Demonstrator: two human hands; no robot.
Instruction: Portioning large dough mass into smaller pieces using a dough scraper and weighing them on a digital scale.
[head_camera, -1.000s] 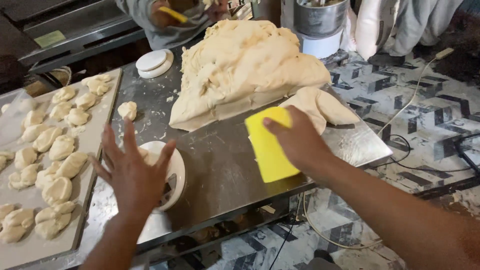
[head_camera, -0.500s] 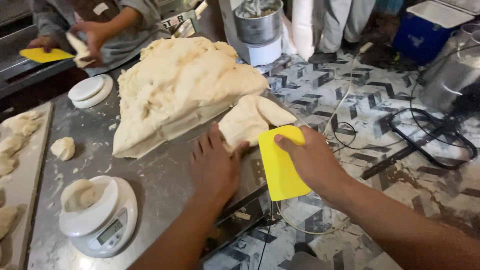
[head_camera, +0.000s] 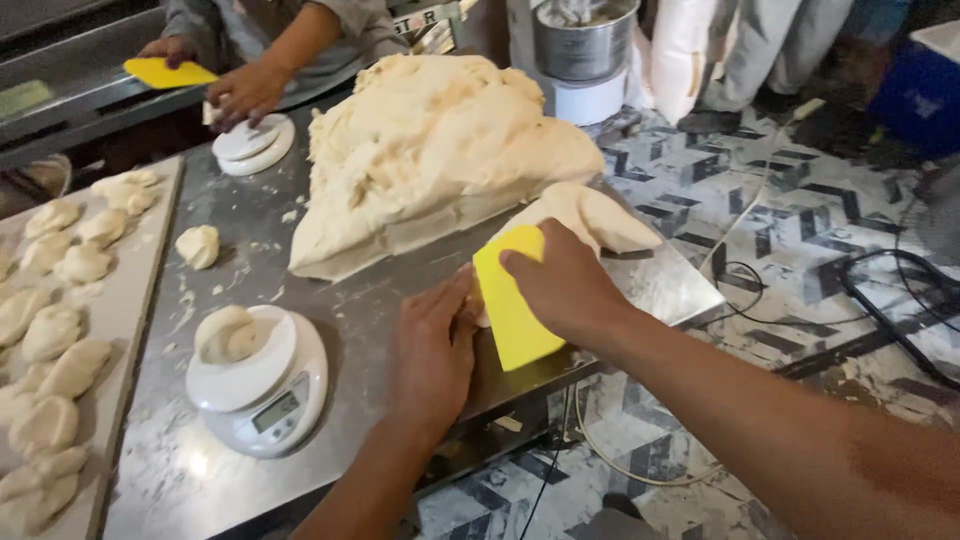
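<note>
My right hand (head_camera: 568, 285) grips a yellow plastic scraper (head_camera: 512, 305), its edge set against a slab of dough (head_camera: 585, 218) near the table's right end. My left hand (head_camera: 432, 350) lies flat on the steel table (head_camera: 350, 300) just left of the scraper, its fingertips touching the slab. Behind them rises a large heap of dough (head_camera: 430, 150). A white kitchen scale (head_camera: 262, 385) with a dough piece (head_camera: 226, 333) on it stands to the left.
A tray (head_camera: 110, 330) with several shaped dough pieces lies at the left edge. One loose dough ball (head_camera: 199, 245) rests on the table. Across it, another person's hands hold a second yellow scraper (head_camera: 168, 72) and touch another scale (head_camera: 252, 145). A metal mixer bowl (head_camera: 585, 40) and floor cables (head_camera: 800, 290) are at right.
My left hand left the scale and came right to the dough slab beside the scraper. The view swung back left, bringing the tray into sight again.
</note>
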